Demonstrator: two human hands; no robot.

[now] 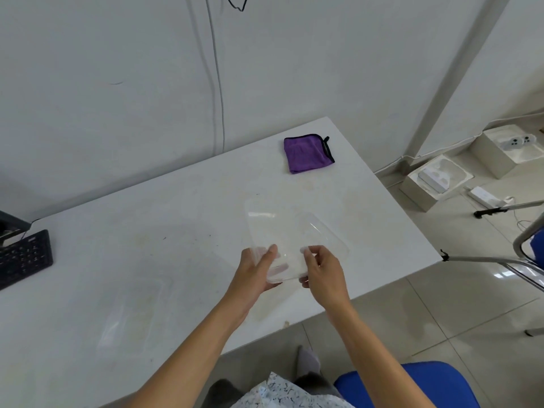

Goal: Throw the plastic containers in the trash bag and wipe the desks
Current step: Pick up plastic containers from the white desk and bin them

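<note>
A clear plastic container (282, 234) is held above the white desk (182, 219), near its right front corner. My left hand (254, 275) grips its near left edge and my right hand (322, 272) grips its near right corner. A second clear plastic piece (326, 240) shows at the container's right side; I cannot tell whether it is a lid or another container. Another clear container (132, 316) lies flat on the desk to the left, hard to make out. A folded purple cloth (306, 153) lies at the desk's far right. No trash bag is in view.
A black keyboard (23, 257) sits at the desk's left edge. A blue chair (412, 384) stands close at the bottom right, another chair frame (527, 254) further right. White boxes (435, 181) and a power strip (485, 197) lie on the tiled floor by the wall.
</note>
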